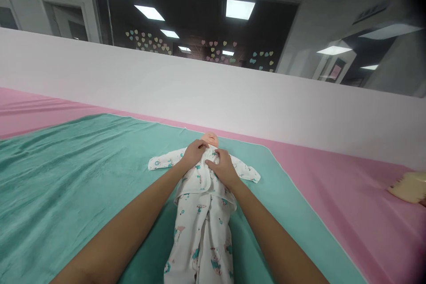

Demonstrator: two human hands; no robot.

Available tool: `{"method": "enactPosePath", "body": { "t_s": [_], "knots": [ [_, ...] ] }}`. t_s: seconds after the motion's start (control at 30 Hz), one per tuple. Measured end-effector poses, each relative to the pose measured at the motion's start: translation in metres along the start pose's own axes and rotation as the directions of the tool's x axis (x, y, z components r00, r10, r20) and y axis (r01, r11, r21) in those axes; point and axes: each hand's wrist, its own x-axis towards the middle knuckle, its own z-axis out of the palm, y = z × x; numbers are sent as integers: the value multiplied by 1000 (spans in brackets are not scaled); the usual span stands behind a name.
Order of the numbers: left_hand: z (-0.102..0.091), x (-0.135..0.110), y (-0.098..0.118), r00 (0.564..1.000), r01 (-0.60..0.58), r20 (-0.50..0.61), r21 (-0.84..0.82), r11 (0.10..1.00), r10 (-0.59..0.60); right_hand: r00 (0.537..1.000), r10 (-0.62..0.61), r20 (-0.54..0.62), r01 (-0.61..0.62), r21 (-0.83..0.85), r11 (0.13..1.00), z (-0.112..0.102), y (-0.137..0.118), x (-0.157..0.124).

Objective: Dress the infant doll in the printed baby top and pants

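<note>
A baby doll (211, 138) lies on its back on a teal towel (66, 186), dressed in a white printed sleepsuit (203, 226). Only the top of its head shows past my hands. My left hand (194, 152) rests at the suit's collar on the doll's chest, fingers curled and pinching the fabric. Beside it, my right hand (222, 166) lies on the chest with fingers bent and pressing on the suit's front opening. The suit's sleeves spread out to both sides.
The towel covers a pink sheet (349, 195) on a bed or table. A white panel (233, 93) runs along the far side. A pale yellow object (408, 186) sits at the right edge. Behind is a dark window with heart stickers.
</note>
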Motion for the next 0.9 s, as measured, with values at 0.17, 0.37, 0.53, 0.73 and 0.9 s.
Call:
{"method": "enactPosePath", "body": {
  "t_s": [0.17, 0.37, 0.53, 0.73, 0.9],
  "knots": [
    [-12, -28, 9, 998, -61, 1, -72, 996, 61, 996, -72, -47, 45, -426, 904, -4, -26, -8],
    [-17, -35, 14, 997, -57, 43, -44, 997, 59, 999, -9, 40, 31, -595, 803, -4, -40, -2],
    [-17, -32, 10, 998, -23, 55, -88, 996, 28, 993, 18, 116, 61, -642, 764, -5, -48, -1],
    [-18, -34, 11, 995, 17, 95, -130, 991, -5, 996, 68, 55, -27, -547, 837, -3, -39, 9],
    [-22, -37, 16, 990, -44, 129, -110, 993, 58, 978, 183, 103, -191, 79, 978, -10, -17, 19]
  ]
}}
